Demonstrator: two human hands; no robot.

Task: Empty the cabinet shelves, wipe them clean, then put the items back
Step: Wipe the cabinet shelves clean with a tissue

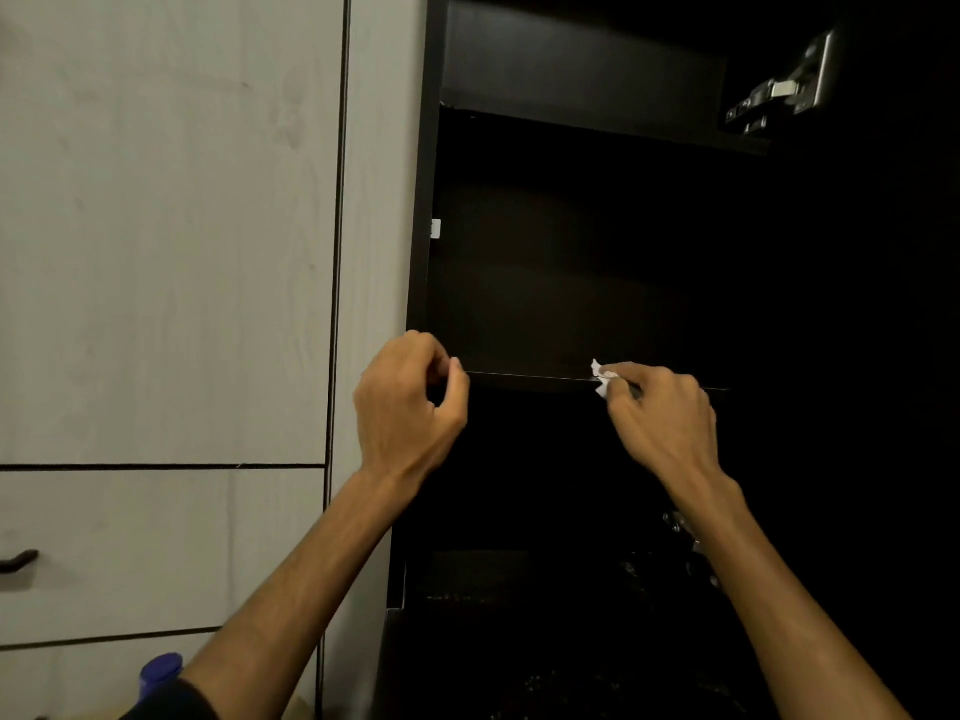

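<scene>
A dark open cabinet fills the right half of the head view. Its middle shelf shows as a thin front edge, and nothing is visible on it. My right hand pinches a small crumpled white tissue against that front edge. At the shelf's left end, beside the cabinet's side panel, my left hand hovers with curled fingers that hold nothing I can see. An upper shelf also looks bare. The space below is too dark to read.
Pale wood-grain cabinet doors and drawers with a dark handle cover the left. A metal hinge sits at the cabinet's upper right. A blue cap shows near my left arm at the bottom.
</scene>
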